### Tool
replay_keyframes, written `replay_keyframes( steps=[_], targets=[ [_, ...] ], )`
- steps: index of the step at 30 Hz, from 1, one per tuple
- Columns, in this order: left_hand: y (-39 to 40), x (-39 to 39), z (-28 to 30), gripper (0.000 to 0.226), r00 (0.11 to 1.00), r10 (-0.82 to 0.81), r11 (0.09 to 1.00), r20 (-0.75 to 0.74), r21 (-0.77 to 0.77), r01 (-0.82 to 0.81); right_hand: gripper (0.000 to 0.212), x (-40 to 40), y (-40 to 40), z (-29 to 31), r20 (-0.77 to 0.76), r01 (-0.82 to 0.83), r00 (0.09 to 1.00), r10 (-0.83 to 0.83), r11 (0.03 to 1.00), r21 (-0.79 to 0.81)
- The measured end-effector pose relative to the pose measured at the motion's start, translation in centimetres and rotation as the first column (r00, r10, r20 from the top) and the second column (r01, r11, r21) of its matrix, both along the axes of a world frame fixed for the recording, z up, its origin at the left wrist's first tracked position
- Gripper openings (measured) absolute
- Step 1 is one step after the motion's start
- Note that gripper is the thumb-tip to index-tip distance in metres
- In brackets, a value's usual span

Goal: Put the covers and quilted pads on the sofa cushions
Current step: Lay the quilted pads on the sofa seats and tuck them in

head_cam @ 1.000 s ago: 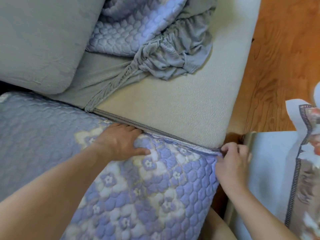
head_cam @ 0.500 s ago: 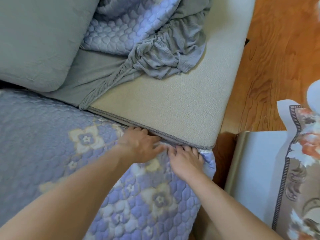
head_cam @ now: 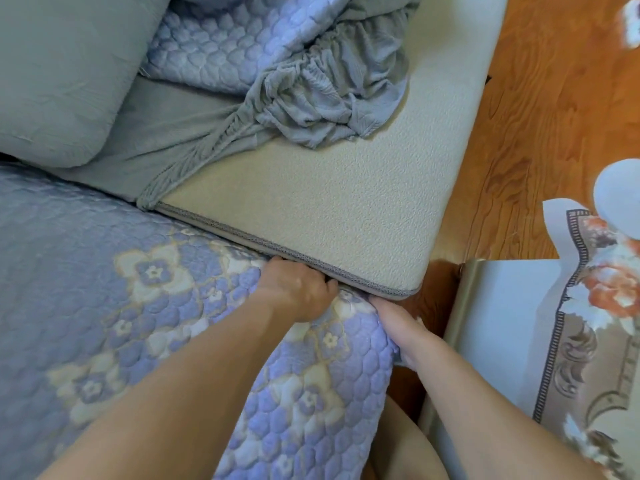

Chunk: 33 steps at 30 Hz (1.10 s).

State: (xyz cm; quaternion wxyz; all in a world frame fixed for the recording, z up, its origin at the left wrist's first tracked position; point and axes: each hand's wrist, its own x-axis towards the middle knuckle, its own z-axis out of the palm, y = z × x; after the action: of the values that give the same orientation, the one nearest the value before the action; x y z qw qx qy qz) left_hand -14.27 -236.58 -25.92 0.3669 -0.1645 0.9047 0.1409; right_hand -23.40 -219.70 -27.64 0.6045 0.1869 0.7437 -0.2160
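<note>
seam between the quilted pad (head_cam: 173, 306) and the bare cushion (head_cam: 311, 220) is where both hands are set: left hand (head_cam: 294, 289) curled into the seam, right hand (head_cam: 401, 327) clasped on the pad's corner, nearer the crumpled grey cover (head_cam: 329, 98) lying beyond the seam.

Light: bright, soft daylight, even across the scene.
Shadows: faint, under the bunched grey cover (head_cam: 322, 95).
Glare: mild sheen on the wood floor (head_cam: 554, 109).
Blur: slight softness at the frame's left edge.
Distortion: wide-angle bending toward the corners.
</note>
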Motion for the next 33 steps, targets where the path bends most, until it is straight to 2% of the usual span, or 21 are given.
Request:
replay_keyframes(
  steps=[2,4,6,7,8,9,10,12,13,14,15,18,20,22,23,25,26,28,30,31,33],
  targets=[
    [1.1,0.0,0.1,0.046,0.998,0.033,0.996,-0.043,-0.079,-0.037,0.052,0.1,0.1,-0.1,-0.043,-0.081,0.996,0.083,0.996,0.03],
    [2.9,1.2,0.6,0.054,0.976,0.157,0.973,-0.149,-0.145,-0.179,0.047,0.4,0.2,0.3,-0.31,-0.266,0.901,0.305,0.951,0.16],
    [4.9,4.0,0.9,0.049,0.889,0.321,0.921,-0.325,-0.11,-0.373,0.038,2.0,0.5,1.7,-0.554,-0.442,0.654,0.516,0.854,0.274],
    [5.9,6.0,1.3,0.046,0.83,0.388,0.887,-0.401,-0.083,-0.455,0.034,3.6,0.7,2.9,-0.668,-0.531,0.475,0.573,0.792,0.302],
    [6.7,8.2,1.9,0.048,0.771,0.455,0.841,-0.446,-0.069,-0.536,0.033,5.3,0.4,4.0,-0.782,-0.621,0.294,0.549,0.732,0.28],
    [7.5,10.8,2.7,0.054,0.71,0.53,0.777,-0.464,-0.07,-0.626,0.036,6.9,-0.1,4.8,-0.857,-0.734,0.174,0.485,0.644,0.215],
    [8.2,13.4,3.3,0.059,0.646,0.604,0.696,-0.467,-0.087,-0.713,0.042,7.9,-0.7,5.1,-0.9,-0.865,0.094,0.425,0.483,0.138],
    [9.9,18.5,4.1,0.066,0.519,0.742,0.501,-0.424,-0.164,-0.85,0.051,7.3,-2.1,4.4,-0.873,-0.992,-0.06,0.485,0.066,0.105],
    [10.9,20.7,4.4,0.069,0.443,0.816,0.395,-0.372,-0.202,-0.896,0.055,6.3,-2.8,3.9,-0.823,-0.986,-0.162,0.545,-0.065,0.151],
    [12.0,22.6,4.7,0.07,0.35,0.882,0.286,-0.314,-0.232,-0.93,0.059,5.2,-3.4,3.2,-0.759,-0.971,-0.236,0.606,-0.122,0.205],
    [13.1,24.3,4.9,0.071,0.245,0.933,0.179,-0.264,-0.252,-0.951,0.062,4.4,-3.9,3.0,-0.693,-0.962,-0.261,0.673,-0.117,0.249],
    [17.3,27.0,5.6,0.074,-0.072,0.983,-0.115,-0.171,-0.257,-0.959,0.062,5.6,-6.9,5.7,-0.558,-0.939,-0.191,0.808,0.015,0.343],
    [20.4,27.0,6.0,0.078,-0.219,0.963,-0.252,-0.155,-0.25,-0.935,0.067,9.7,-8.9,7.9,-0.626,-0.924,-0.279,0.728,-0.027,0.381],
    [23.3,25.7,6.3,0.081,-0.3,0.95,-0.313,-0.088,-0.215,-0.925,0.073,14.9,-9.3,9.1,-0.801,-0.937,-0.347,0.488,-0.226,0.268],
    [24.8,25.1,6.3,0.082,-0.306,0.95,-0.312,-0.062,-0.201,-0.929,0.073,17.2,-8.8,9.4,-0.861,-0.899,-0.351,0.369,-0.391,0.198],
    [27.8,24.2,6.3,0.087,-0.27,0.962,-0.272,-0.035,-0.175,-0.946,0.069,19.3,-6.5,8.4,-0.895,-0.694,-0.406,0.184,-0.699,0.171],
    [29.2,24.1,6.5,0.09,-0.269,0.963,-0.268,-0.017,-0.172,-0.948,0.068,19.0,-5.3,7.8,-0.87,-0.603,-0.476,0.127,-0.768,0.217],
    [32.2,24.7,7.2,0.093,-0.31,0.951,-0.304,0.008,-0.163,-0.939,0.062,17.4,-3.4,7.5,-0.72,-0.515,-0.681,0.133,-0.786,0.343],
    [34.7,26.6,7.4,0.093,-0.291,0.953,-0.283,0.084,-0.092,-0.955,0.061,17.9,-2.9,8.4,-0.479,-0.473,-0.845,0.238,-0.752,0.46],
    [35.7,28.1,7.7,0.091,-0.278,0.948,-0.28,0.157,-0.009,-0.96,0.062,19.6,-2.8,9.5,-0.365,-0.455,-0.882,0.297,-0.737,0.5],
    [36.7,31.4,9.3,0.076,-0.267,0.924,-0.315,0.272,0.15,-0.937,0.06,23.9,-1.9,12.3,-0.232,-0.511,-0.857,0.459,-0.706,0.491]
  ],
)
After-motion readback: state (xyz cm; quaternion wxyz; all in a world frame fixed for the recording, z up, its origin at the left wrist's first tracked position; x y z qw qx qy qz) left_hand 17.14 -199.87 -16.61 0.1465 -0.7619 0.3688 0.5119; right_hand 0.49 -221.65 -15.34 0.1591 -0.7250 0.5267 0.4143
